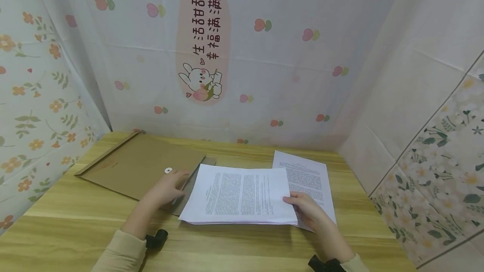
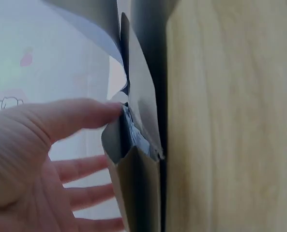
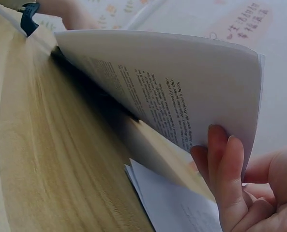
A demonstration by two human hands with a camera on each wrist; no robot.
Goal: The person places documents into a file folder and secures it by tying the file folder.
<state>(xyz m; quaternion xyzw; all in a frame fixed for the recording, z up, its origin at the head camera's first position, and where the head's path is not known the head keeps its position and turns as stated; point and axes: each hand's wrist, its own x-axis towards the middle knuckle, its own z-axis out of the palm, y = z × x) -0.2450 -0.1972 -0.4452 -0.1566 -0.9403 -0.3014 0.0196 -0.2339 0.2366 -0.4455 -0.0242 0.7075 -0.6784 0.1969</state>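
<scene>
A brown paper document envelope [image 1: 140, 163] lies on the left of the table, its mouth toward the middle. My left hand [image 1: 168, 188] is at that mouth; in the left wrist view the thumb touches the upper edge and the other fingers [image 2: 90, 193] stretch straight along the outer face. White paper edges [image 2: 138, 135] show inside the mouth. My right hand [image 1: 308, 209] grips the right edge of a stack of printed sheets [image 1: 242, 192], thumb on top, fingers underneath. The stack is tilted and overlaps the envelope's flap [image 1: 177, 207].
Another printed sheet [image 1: 304, 175] lies on the right of the wooden table [image 1: 211, 251], partly hidden by the stack and my right hand. A white round fastener [image 1: 168, 170] sits on the envelope. Patterned cloth [image 1: 295, 74] hangs behind the table and at both sides.
</scene>
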